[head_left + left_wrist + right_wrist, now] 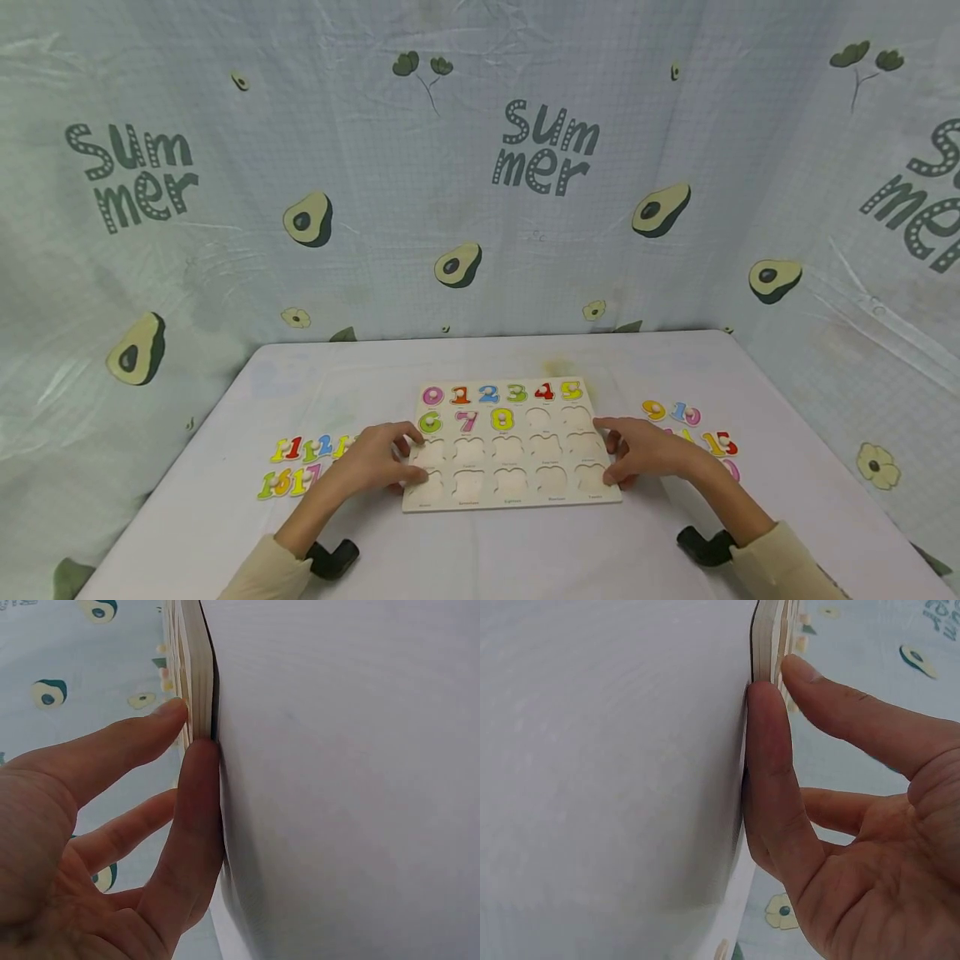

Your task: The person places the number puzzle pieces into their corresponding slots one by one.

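Note:
A pale wooden number puzzle board lies on the table between both hands. Coloured number pieces, from the pink 0 to the yellow 8, sit in its upper two rows; the other recesses are bare. My left hand holds the board's left edge. In the left wrist view the thumb is on the upper face and a finger touches the side. At the right edge, my right hand holds the board likewise, its thumb over the rim and a finger against the side.
Loose number pieces lie left of the board, among them a 12 and a 16, partly behind the left arm. More lie at the right, including a 9 and a 15. A printed curtain hangs behind the white table.

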`<action>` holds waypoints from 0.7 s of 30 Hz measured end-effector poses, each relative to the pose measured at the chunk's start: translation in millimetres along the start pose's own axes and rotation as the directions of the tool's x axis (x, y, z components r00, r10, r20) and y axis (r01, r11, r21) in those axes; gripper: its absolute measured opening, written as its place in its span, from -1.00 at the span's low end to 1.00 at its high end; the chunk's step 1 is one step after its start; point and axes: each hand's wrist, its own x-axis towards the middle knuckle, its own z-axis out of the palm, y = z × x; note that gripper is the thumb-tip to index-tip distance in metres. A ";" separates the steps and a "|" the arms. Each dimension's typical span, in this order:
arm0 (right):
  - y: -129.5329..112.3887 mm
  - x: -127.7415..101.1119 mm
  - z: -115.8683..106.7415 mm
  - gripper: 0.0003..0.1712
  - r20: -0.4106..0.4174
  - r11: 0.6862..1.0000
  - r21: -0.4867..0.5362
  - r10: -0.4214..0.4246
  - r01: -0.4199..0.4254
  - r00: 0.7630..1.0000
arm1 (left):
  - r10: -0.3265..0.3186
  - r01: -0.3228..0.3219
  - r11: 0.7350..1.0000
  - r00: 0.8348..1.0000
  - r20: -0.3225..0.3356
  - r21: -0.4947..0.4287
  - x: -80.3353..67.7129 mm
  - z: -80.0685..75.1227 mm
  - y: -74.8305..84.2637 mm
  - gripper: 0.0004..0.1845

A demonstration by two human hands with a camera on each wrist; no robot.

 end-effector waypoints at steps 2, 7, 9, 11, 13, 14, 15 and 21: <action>0.9 -0.3 -1.1 0.03 -0.006 1.000 -0.007 0.001 -0.001 1.000 | 0.000 0.000 1.000 1.000 0.004 -0.001 0.2 0.3 -0.1 -0.53; 6.3 0.8 -10.0 -0.29 -0.075 0.996 -0.045 -0.078 0.075 0.994 | 0.004 -0.004 1.000 1.000 0.009 -0.007 0.7 0.7 -0.8 -0.57; 8.4 1.1 -16.1 -0.44 -0.123 0.992 -0.061 -0.121 0.114 0.985 | 0.010 -0.010 1.000 1.000 0.011 -0.009 0.7 0.6 -1.4 -0.59; 9.1 0.4 -22.6 -0.54 -0.176 0.988 -0.073 -0.144 0.133 0.974 | 0.019 -0.019 1.000 1.000 0.013 -0.008 0.6 0.2 -1.9 -0.61; 9.2 -1.5 -29.5 -0.58 -0.217 0.984 -0.087 -0.172 0.157 0.961 | 0.019 -0.019 1.000 1.000 0.015 -0.012 0.4 -0.2 -2.5 -0.63; 9.2 -2.7 -32.6 -0.59 -0.235 0.982 -0.096 -0.179 0.161 0.955 | 0.019 -0.018 1.000 1.000 0.016 -0.013 0.3 -0.3 -2.9 -0.63; 9.6 -3.8 -35.5 -0.59 -0.249 0.981 -0.103 -0.185 0.164 0.951 | 0.016 -0.016 1.000 1.000 0.016 -0.016 0.1 -0.5 -3.2 -0.63; 16.1 -6.0 -49.5 -0.57 -0.297 0.981 -0.163 -0.152 0.107 0.943 | 0.020 -0.019 0.999 1.000 0.020 -0.043 -0.1 -0.6 -4.5 -0.64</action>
